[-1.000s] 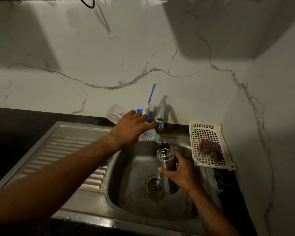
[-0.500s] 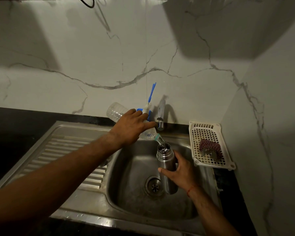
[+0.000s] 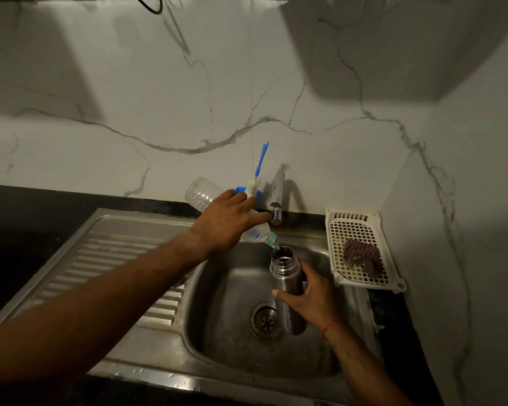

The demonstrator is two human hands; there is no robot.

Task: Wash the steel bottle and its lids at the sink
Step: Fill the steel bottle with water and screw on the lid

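Head view, dim light.

- Cylindrical brushed-steel bottle [image 3: 286,273]: upright inside the stainless-steel sink basin [image 3: 223,303], just right of the round drain [image 3: 266,319]. Mouth open and uncapped, threaded neck showing. Whether its base touches the basin floor cannot be told.
- Right hand [image 3: 314,297]: wrapped round the middle of the steel bottle, thumb across the near side, fingers curled round the far side. Firm hold. A red thread [image 3: 329,328] circles the wrist.
- Left hand [image 3: 226,224]: reaches over the basin from the left and grips a clear ribbed plastic bottle [image 3: 203,193] round its body, fingers curled over the top. The plastic bottle is tipped, base up and to the left, neck down and to the right. Its neck sits just above the steel bottle's mouth, apart from it, and a thin stream of water [image 3: 276,246] falls from one into the other.
- Chrome tap [image 3: 277,197]: on the back wall, its spout just right of the left fingertips.
- Blue-handled bottle brush [image 3: 261,159]: leans against the white marble-veined wall [image 3: 335,156], behind the left hand.
- White perforated plastic basket [image 3: 352,230]: on the black counter [image 3: 27,215] at the basin's right, holding a reddish patterned scrubber [image 3: 361,254].
- Ribbed steel drainboard [image 3: 123,259]: left of the basin, under the left forearm.
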